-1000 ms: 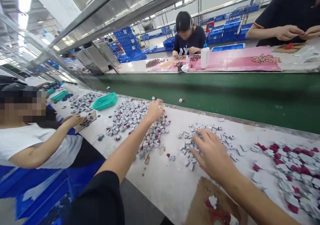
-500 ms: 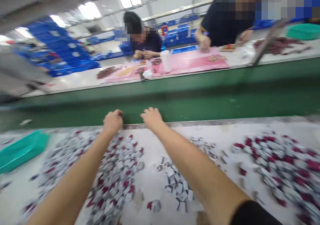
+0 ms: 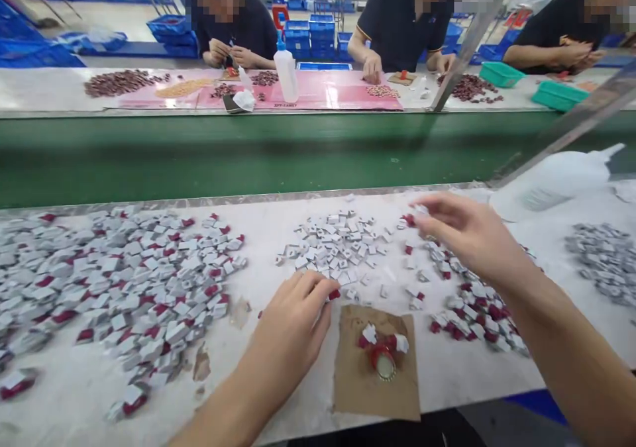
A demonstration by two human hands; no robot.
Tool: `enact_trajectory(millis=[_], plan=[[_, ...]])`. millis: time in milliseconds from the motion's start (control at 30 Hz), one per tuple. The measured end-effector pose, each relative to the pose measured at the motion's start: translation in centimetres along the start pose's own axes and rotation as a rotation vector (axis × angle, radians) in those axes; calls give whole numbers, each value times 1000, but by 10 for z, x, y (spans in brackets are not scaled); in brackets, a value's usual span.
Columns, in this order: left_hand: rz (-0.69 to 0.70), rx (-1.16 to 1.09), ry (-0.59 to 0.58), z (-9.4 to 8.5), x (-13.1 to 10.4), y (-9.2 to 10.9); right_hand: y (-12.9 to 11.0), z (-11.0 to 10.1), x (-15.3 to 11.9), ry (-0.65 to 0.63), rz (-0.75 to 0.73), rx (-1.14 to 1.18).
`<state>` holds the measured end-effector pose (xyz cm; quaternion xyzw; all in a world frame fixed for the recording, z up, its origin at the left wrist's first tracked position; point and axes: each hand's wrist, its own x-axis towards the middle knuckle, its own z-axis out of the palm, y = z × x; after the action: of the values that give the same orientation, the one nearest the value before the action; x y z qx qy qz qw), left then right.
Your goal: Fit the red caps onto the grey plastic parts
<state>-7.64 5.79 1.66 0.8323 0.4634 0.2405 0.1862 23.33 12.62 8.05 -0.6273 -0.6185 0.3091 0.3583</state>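
Cardboard (image 3: 355,391) is lying nearer the left hand (image 3: 293,321), just rightward.
Its fingers are pinching a maroon piece (image 3: 334,295); the right hand (image 3: 470,235) (farther off) is gripping a white-and-maroon piece (image 3: 420,210).

Left pile (image 3: 149,255): white-grey pieces, dark red bits all through. Middle pile (image 3: 342,235): pale grey-white. Right pile (image 3: 477,314): white-grey plus dark red. Far-right pile (image 3: 606,261): grey. Cardboard (image 3: 348,394): brown. Round item (image 3: 385,367): pale face, red body. Near tabletop (image 3: 261,238): whitish, brownish stains. Strip (image 3: 199,162): green, darker band. Sheet (image 3: 338,95): pink, dark lettering. Bottle (image 3: 287,76): white, blue top. Baskets (image 3: 501,75): teal. Middle co-worker's shirt (image 3: 392,16): navy, yellowish sleeve trim.
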Motion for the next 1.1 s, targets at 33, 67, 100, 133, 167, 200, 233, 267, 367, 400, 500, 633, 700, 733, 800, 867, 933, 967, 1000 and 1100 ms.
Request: enact_trajectory(millis=[33,67,100,133,167,200,233,267,367,400,500,633,700,733,800,867,933,967,1000,1100], plan=[[3,14,14,6,-7,4,12,-15,-32,82,57,10],[-4,26,34,12,-13,6,24,-25,-63,145,109,22],[-22,41,62,17,-19,8,36,-32,-92,199,163,50],[-44,62,95,21,-24,9,47,-35,-119,258,213,86],[-71,88,125,26,-30,10,56,-36,-142,289,266,131],[-100,114,154,30,-35,11,64,-34,-163,315,313,192],[-130,134,178,35,-40,11,70,-30,-180,327,355,264],[-156,147,195,40,-45,12,74,-25,-194,327,390,341],[-214,145,224,54,-54,10,77,-3,-219,318,449,530],[-225,137,233,58,-56,9,76,5,-223,311,450,557],[-238,126,267,66,-53,2,73,25,-225,238,410,539],[-238,132,272,70,-38,-6,72,39,-209,189,362,471],[-245,136,264,69,-29,-6,70,41,-192,211,346,448],[-255,140,258,68,-26,-5,69,41,-184,210,333,430],[-284,160,245,64,-23,4,65,39,-167,178,299,409],[-293,163,259,58,-24,18,61,38,-155,130,269,438],[-271,55,270,51,-27,38,57,39,-150,90,262,528],[-259,-57,252,48,-28,49,55,41,-149,71,263,585],[-256,-200,217,46,-28,59,53,43,-150,54,261,643],[-298,-657,66,47,-20,84,45,50,-154,14,223,763]])
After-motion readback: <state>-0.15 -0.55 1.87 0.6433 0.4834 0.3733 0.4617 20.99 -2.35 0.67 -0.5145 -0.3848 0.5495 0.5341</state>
